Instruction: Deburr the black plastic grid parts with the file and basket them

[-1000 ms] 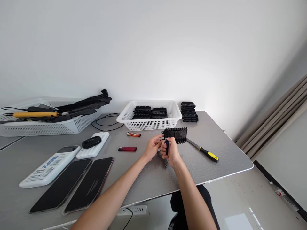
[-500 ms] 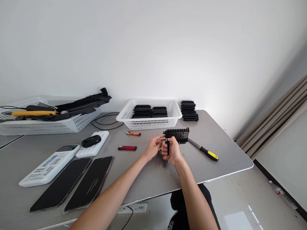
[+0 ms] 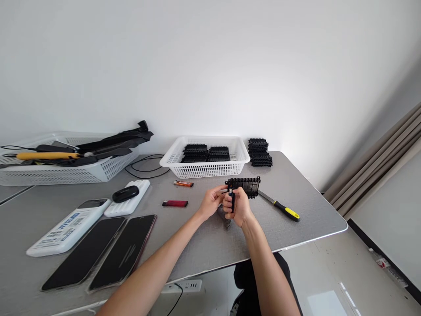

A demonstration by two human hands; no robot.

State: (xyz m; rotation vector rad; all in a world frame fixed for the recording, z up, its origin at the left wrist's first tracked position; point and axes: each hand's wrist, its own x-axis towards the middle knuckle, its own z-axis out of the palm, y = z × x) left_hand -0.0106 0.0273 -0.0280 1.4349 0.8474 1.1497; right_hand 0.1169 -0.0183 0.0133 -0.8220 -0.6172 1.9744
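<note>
Both hands meet over the middle of the grey table [image 3: 296,237]. My right hand [image 3: 239,207] is closed round a small dark lighter-like object [image 3: 232,197], held upright. My left hand [image 3: 210,202] pinches at the left end of a black ribbed plastic part [image 3: 246,186], which sits just behind the fingers. Whether that part rests on the table or is lifted I cannot tell. A file with a yellow and black handle [image 3: 282,209] lies just to the right of the hands.
A white basket [image 3: 204,169] holds black parts, with a stack of black parts [image 3: 259,153] to its right. An orange lighter [image 3: 183,184] and a red lighter [image 3: 174,203] lie left of the hands. Two phones [image 3: 105,252], a white device [image 3: 66,228] and another basket [image 3: 66,169] are at left.
The hands and the black part have shifted slightly to the right and a little further from me. The rest of the table is unchanged.
</note>
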